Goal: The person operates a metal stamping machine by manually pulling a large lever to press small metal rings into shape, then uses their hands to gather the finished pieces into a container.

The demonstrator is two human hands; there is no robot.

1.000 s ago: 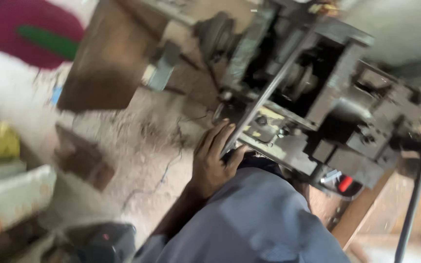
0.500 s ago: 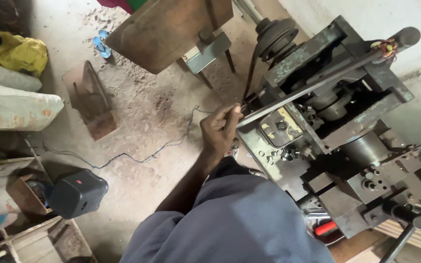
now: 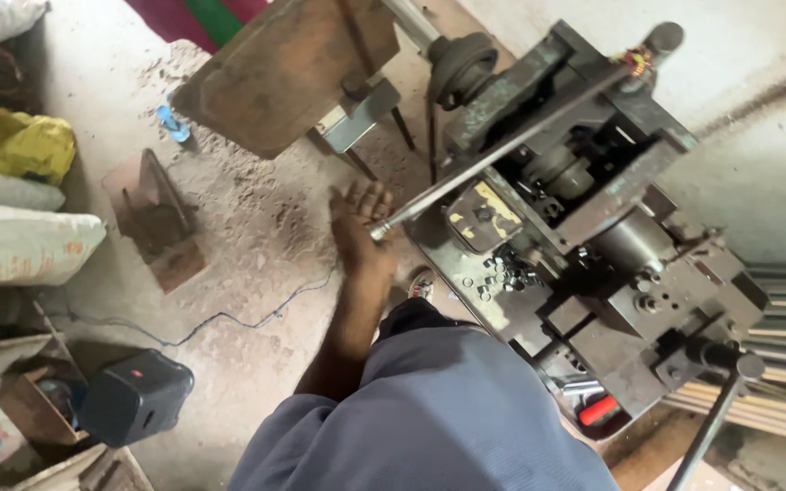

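The long steel lever rod (image 3: 502, 150) ran diagonally from the machine's (image 3: 584, 236) upper right corner down-left, its free end overhanging the machine's edge above the dusty concrete floor (image 3: 256, 227). Our left hand (image 3: 357, 223) hovered beside that end, fingers spread, pinching nothing. We saw bare floor left of it.

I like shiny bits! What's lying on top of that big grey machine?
A heap of small metal pieces lies on the machine, beside a long rod. Anything beneath the heap is hidden.
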